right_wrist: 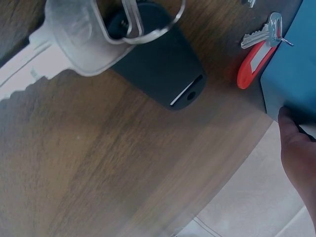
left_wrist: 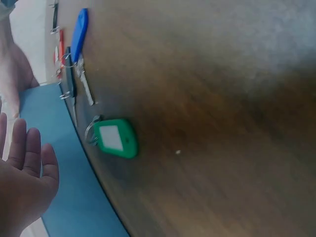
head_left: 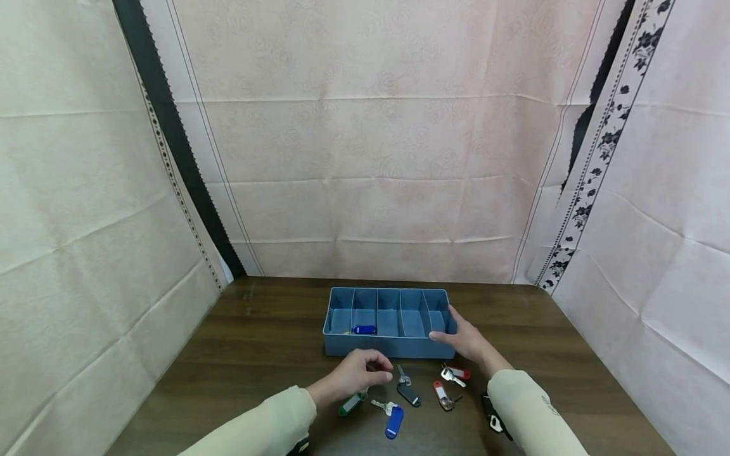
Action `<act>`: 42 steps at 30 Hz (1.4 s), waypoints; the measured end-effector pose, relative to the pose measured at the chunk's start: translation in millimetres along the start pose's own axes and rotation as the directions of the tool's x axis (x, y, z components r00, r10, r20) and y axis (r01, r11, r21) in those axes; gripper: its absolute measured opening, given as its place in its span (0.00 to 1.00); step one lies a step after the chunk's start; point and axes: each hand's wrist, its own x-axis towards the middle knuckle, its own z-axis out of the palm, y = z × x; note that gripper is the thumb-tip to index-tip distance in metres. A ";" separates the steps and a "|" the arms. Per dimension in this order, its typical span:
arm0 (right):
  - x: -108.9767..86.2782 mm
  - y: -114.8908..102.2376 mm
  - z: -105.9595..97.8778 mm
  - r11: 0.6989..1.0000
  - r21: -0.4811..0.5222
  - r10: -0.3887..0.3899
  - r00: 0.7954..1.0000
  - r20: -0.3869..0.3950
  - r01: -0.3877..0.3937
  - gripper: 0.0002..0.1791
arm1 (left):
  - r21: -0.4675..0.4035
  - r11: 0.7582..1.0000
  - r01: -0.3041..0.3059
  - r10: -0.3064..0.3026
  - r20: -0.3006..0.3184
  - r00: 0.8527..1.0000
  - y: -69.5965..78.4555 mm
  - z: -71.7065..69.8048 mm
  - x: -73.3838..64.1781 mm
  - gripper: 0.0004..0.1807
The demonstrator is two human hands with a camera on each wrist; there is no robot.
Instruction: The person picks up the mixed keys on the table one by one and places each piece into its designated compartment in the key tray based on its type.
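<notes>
A blue compartment box [head_left: 390, 347] stands on the table. My right hand [head_left: 469, 341] grips its right end, thumb at the front rim and fingers along the side; the right wrist view shows that hand [right_wrist: 296, 153] at the box corner. A blue key tag [head_left: 364, 330] lies in the second compartment from the left. In front of the box my left hand [head_left: 356, 375] hovers with loosely bent fingers and holds nothing. Closest to it is a green key tag [head_left: 352, 404], partly hidden by the hand in the head view and plain on the table in the left wrist view.
On the table lie a blue tag with key [head_left: 393, 422], a dark tag with key [head_left: 408, 394], two red tags with keys, one nearer [head_left: 441, 394] and one by the box [head_left: 459, 373], and a black tag with key [head_left: 493, 418] beside the right sleeve. Pale cloth [head_left: 365, 139] hangs behind.
</notes>
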 end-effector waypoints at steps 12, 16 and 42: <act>1.4 -0.2 0.6 1.000 0.003 0.002 1.000 -0.004 -0.002 0.68 | 0.012 1.000 0.000 -0.001 0.058 0.998 -9.7 19.7 -0.2 0.05; 0.8 -0.2 0.7 1.000 0.008 0.003 1.000 -0.005 -0.003 0.68 | 0.023 1.000 0.004 -0.006 0.091 0.996 -12.5 22.6 -0.1 0.04; -2.9 -2.3 0.3 1.000 -0.002 -0.006 1.000 -0.005 0.006 0.68 | 0.271 0.955 -0.117 0.074 0.164 0.984 -26.2 31.9 5.3 0.03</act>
